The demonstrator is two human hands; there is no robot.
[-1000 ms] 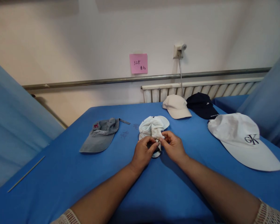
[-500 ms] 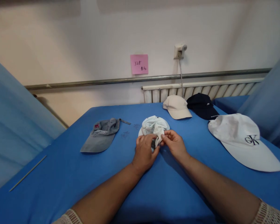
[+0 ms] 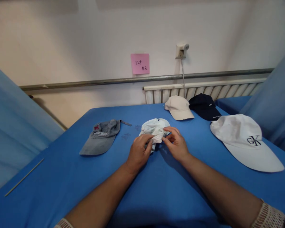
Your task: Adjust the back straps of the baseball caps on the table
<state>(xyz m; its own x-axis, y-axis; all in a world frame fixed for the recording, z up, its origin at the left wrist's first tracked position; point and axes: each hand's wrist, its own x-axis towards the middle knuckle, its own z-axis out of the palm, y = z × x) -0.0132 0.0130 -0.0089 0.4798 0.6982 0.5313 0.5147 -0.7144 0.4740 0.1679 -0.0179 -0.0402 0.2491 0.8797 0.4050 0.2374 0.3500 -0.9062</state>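
Observation:
A pale, crumpled cap (image 3: 154, 126) lies in the middle of the blue-covered table (image 3: 142, 190), between my two hands. My left hand (image 3: 139, 148) pinches its near left edge with thumb and fingers. On the other side, my right hand (image 3: 177, 144) grips the cap's near right edge, fingers curled and thumb low. Part of the cap is hidden behind my fingers. To the left rests a grey cap (image 3: 101, 137) with a red mark, its strap sticking out at the back.
A beige cap (image 3: 179, 107) and a navy cap (image 3: 205, 106) sit at the back right, with a large white cap (image 3: 242, 139) nearer. A thin stick (image 3: 23, 177) lies at left. Behind are a rail (image 3: 97, 82) and a radiator (image 3: 204, 87); blue curtains (image 3: 11, 126) hang at both sides.
Both hands have changed their hold on the pale cap, and its fabric has shifted and bunched differently. My left hand has drawn slightly left. The other caps have stayed put.

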